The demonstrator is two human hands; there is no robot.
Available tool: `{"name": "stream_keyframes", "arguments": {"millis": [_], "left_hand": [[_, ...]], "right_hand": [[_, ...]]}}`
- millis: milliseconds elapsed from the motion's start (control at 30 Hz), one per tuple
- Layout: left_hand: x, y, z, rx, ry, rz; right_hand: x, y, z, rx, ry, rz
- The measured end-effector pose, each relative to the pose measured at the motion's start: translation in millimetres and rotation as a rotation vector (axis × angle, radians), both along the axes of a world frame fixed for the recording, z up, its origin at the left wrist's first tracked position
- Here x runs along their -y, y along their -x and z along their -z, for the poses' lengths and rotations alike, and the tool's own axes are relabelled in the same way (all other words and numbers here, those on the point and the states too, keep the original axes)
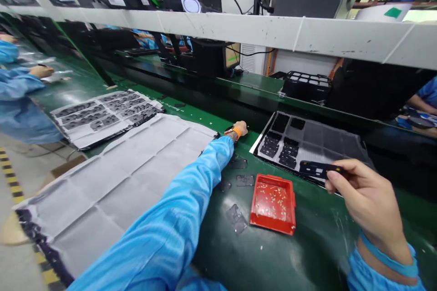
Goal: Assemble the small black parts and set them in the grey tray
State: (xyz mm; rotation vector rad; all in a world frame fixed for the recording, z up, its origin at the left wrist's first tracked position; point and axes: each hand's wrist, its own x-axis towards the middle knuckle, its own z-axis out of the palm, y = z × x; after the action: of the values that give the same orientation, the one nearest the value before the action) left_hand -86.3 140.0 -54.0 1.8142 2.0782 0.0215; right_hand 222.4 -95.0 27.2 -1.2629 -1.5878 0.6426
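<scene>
My right hand [372,200] pinches a thin black plastic plate with cutouts [317,169] between thumb and fingers, above the near edge of a divided tray [334,134]. In that tray, several similar black plates [288,151] fill the left compartments. My left hand [241,127] reaches far forward over the green bench, its fingers curled; what they hold, if anything, is hidden. An orange band circles that wrist. Below it lie several loose dark plates [245,180], one of them [236,219] nearer me. Beside them stands a red bin [273,227] with tiny pale pieces inside.
A large tray with a white lining [112,177] lies left, partly behind my left sleeve. Beyond it is another tray holding dark parts [102,111]. A shelf beam [239,27] runs across above the bench. A co-worker's blue sleeve [20,84] shows at far left.
</scene>
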Motion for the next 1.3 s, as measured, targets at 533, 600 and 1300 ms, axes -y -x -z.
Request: {"name": "stream_keyframes", "arguments": {"millis": [533, 600, 1300], "left_hand": [[124, -31, -17.2, 0.371, -0.354, 0.524], [142, -50, -37.9, 0.782, -0.245, 0.728], [156, -51, -81.5, 0.782, -1.1, 0.793]], "right_hand": [[-10, 24, 9.4, -0.286, 0.015, -0.101], [-13, 27, 13.0, -0.374, 0.0, -0.077], [-20, 31, 26.9, 0.378, 0.139, -0.527]]}}
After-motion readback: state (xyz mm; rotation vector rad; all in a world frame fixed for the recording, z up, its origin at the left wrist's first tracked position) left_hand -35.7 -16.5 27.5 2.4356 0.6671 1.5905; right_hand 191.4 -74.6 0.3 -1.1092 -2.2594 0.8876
